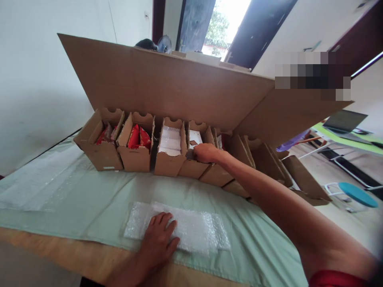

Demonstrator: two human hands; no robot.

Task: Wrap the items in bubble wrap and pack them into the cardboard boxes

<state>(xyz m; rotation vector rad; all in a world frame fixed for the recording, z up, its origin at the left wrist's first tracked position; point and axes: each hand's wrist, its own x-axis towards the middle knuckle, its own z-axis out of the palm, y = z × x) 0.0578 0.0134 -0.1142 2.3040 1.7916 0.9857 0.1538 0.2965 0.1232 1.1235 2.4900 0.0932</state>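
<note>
My left hand (pixel 159 238) lies flat with its fingers spread on a clear sheet of bubble wrap (pixel 194 231). Under the wrap's surface I cannot make out any separate item. My right hand (pixel 206 152) reaches across to the front rim of an upright cardboard bin (pixel 193 169), its fingers curled. A small dark grey patch (pixel 190 154) shows at the fingertips; whether it is held is unclear. Inside that bin stands a white card-like item (pixel 195 136). The neighbouring bin (pixel 169 165) to the left holds white packets (pixel 170 139).
Two bins farther left contain red packets (pixel 139 136). More cardboard bins (pixel 265 159) run to the right, beneath my forearm. A large cardboard panel (pixel 179 87) leans behind the row. Plastic wrapping (pixel 32 191) lies on the green cloth (pixel 104 207). A blue-topped stool (pixel 357 194) stands at right.
</note>
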